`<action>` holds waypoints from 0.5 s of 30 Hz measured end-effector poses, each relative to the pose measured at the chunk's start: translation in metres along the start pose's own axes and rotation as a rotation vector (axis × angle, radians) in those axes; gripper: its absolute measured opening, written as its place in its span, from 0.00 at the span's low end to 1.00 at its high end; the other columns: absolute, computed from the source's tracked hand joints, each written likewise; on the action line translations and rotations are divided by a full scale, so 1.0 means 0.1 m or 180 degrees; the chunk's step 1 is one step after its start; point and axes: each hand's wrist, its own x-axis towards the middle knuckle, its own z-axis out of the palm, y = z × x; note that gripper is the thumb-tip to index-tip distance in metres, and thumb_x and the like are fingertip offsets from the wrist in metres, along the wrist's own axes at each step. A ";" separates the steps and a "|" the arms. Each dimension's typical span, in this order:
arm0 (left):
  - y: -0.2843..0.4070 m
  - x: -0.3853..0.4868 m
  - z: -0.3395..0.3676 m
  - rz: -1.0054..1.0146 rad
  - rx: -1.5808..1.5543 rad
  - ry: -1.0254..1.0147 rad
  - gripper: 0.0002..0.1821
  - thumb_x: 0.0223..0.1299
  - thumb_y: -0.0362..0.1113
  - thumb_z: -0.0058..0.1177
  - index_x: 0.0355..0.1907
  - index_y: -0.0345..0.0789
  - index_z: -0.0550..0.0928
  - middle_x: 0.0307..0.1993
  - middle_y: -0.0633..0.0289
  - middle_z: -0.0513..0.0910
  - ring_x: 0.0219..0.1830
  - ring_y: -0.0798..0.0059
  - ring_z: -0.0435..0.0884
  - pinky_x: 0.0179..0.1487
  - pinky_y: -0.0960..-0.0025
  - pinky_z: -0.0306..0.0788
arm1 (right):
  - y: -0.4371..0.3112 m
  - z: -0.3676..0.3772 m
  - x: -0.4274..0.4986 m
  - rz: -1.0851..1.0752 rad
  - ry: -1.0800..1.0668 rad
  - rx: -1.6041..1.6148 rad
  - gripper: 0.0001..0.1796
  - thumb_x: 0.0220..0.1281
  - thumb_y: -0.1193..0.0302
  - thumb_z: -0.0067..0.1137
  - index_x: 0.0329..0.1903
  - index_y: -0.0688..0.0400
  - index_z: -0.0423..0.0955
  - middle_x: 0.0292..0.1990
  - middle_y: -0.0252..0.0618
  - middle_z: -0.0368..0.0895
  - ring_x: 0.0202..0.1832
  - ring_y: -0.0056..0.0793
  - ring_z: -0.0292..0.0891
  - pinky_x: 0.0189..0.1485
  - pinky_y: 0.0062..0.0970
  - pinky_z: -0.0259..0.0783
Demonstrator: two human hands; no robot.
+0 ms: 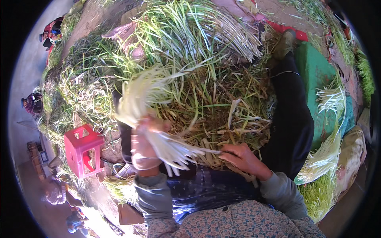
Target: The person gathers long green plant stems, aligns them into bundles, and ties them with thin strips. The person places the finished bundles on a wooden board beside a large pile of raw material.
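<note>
My left hand [148,134] is closed around a bunch of pale green leafy stalks [175,148], left of the middle; their white ends fan out to the lower right and their leaves spread up, blurred. At the lower middle, my right hand [244,157] pinches the end of one thin stalk that stretches from the bunch. A heap of loose leaves and peeled stalk skins [208,116] lies between my legs. Beyond it rests a large pile of long green stalks [190,29], with their pale ends towards the right.
A pink plastic stool [80,142] stands at the left. On my right, a green block [312,77] bears writing and pale stalks [324,154], beside a whitish sack [352,157]. My dark-trousered legs frame the heap. Several other people are at the far left.
</note>
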 end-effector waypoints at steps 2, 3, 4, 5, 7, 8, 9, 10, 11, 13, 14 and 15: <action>0.29 0.02 -0.03 0.0195 -0.0348 -0.0658 0.08 0.58 0.41 0.48 0.36 0.40 0.75 0.25 0.67 0.72 0.30 0.71 0.69 0.45 0.53 0.70 | 0.12 -0.07 -0.20 0.0071 -0.0130 -0.0611 0.14 0.60 0.63 0.53 0.35 0.63 0.75 0.17 0.43 0.69 0.19 0.27 0.70 0.24 0.34 0.62; 0.48 0.00 -0.01 0.0268 -0.0461 -0.0802 0.07 0.59 0.40 0.47 0.35 0.40 0.74 0.23 0.69 0.70 0.29 0.73 0.68 0.45 0.54 0.69 | 0.19 -0.09 -0.30 0.0128 -0.0278 -0.1063 0.14 0.59 0.63 0.53 0.36 0.63 0.74 0.18 0.44 0.70 0.20 0.29 0.70 0.24 0.35 0.63; 0.66 0.00 0.01 0.0321 -0.0587 -0.0959 0.07 0.60 0.40 0.46 0.34 0.39 0.73 0.22 0.71 0.68 0.27 0.76 0.66 0.46 0.55 0.68 | 0.23 -0.11 -0.35 0.0197 -0.0408 -0.1515 0.14 0.58 0.64 0.54 0.37 0.63 0.74 0.19 0.45 0.70 0.20 0.31 0.71 0.25 0.35 0.63; 0.79 0.02 -0.03 0.0243 -0.0779 -0.1138 0.07 0.60 0.40 0.46 0.33 0.39 0.72 0.20 0.73 0.67 0.26 0.79 0.65 0.46 0.58 0.67 | 0.22 -0.14 -0.35 0.0161 -0.0297 -0.1593 0.14 0.58 0.64 0.54 0.39 0.61 0.74 0.21 0.45 0.72 0.23 0.36 0.72 0.27 0.36 0.65; 0.64 0.02 0.06 0.0846 -0.0896 -0.1212 0.06 0.60 0.37 0.45 0.32 0.37 0.71 0.19 0.74 0.65 0.24 0.83 0.63 0.43 0.70 0.63 | 0.14 -0.19 -0.34 0.0077 -0.0136 -0.1747 0.14 0.57 0.63 0.55 0.42 0.59 0.73 0.26 0.45 0.76 0.29 0.45 0.74 0.31 0.39 0.70; 0.51 0.01 -0.04 0.0829 -0.1064 -0.1020 0.07 0.59 0.38 0.46 0.33 0.37 0.71 0.19 0.74 0.65 0.23 0.83 0.62 0.41 0.72 0.63 | 0.09 -0.24 -0.25 -0.0232 0.0173 -0.1451 0.16 0.57 0.63 0.54 0.44 0.58 0.72 0.29 0.46 0.76 0.31 0.45 0.75 0.33 0.37 0.70; 0.35 -0.01 -0.08 0.0799 -0.1232 -0.0837 0.08 0.59 0.39 0.47 0.34 0.37 0.71 0.19 0.73 0.64 0.22 0.83 0.61 0.40 0.73 0.62 | 0.05 -0.31 -0.08 -0.0532 0.0497 -0.1149 0.17 0.57 0.62 0.54 0.47 0.58 0.71 0.31 0.47 0.76 0.33 0.44 0.75 0.34 0.36 0.71; 0.09 -0.01 -0.01 0.0860 -0.0457 -0.0354 0.10 0.57 0.40 0.49 0.36 0.36 0.71 0.19 0.71 0.66 0.23 0.81 0.64 0.40 0.72 0.64 | 0.02 -0.41 0.10 -0.0602 0.0800 -0.1164 0.17 0.58 0.62 0.53 0.46 0.59 0.71 0.32 0.48 0.76 0.34 0.43 0.76 0.34 0.35 0.71; -0.20 -0.03 0.09 0.0928 0.0333 0.0126 0.13 0.55 0.41 0.51 0.37 0.35 0.71 0.19 0.68 0.68 0.23 0.79 0.66 0.39 0.71 0.65 | -0.02 -0.52 0.33 -0.0694 0.1093 -0.1175 0.17 0.58 0.62 0.52 0.45 0.61 0.71 0.33 0.50 0.76 0.36 0.42 0.76 0.35 0.35 0.70; -0.56 -0.14 0.30 0.0340 -0.0119 0.0672 0.18 0.49 0.40 0.55 0.41 0.33 0.71 0.22 0.62 0.74 0.27 0.71 0.72 0.39 0.69 0.68 | 0.14 -0.66 0.90 -0.0759 0.1577 -0.0667 0.13 0.59 0.66 0.52 0.38 0.65 0.71 0.22 0.40 0.74 0.24 0.27 0.74 0.26 0.25 0.67; -0.68 -0.15 0.32 0.0125 -0.0114 0.0707 0.18 0.48 0.38 0.55 0.40 0.32 0.72 0.23 0.60 0.75 0.28 0.68 0.74 0.40 0.67 0.68 | 0.30 -0.76 1.13 -0.0293 0.1629 -0.0263 0.13 0.59 0.66 0.51 0.36 0.66 0.70 0.22 0.39 0.74 0.22 0.25 0.73 0.25 0.25 0.66; -0.77 -0.13 0.30 -0.0077 -0.0094 0.0730 0.17 0.46 0.36 0.56 0.40 0.32 0.72 0.24 0.58 0.77 0.30 0.64 0.75 0.41 0.66 0.69 | 0.48 -0.84 1.36 0.0153 0.1679 0.0151 0.13 0.60 0.67 0.51 0.35 0.66 0.70 0.21 0.37 0.74 0.20 0.23 0.72 0.24 0.24 0.66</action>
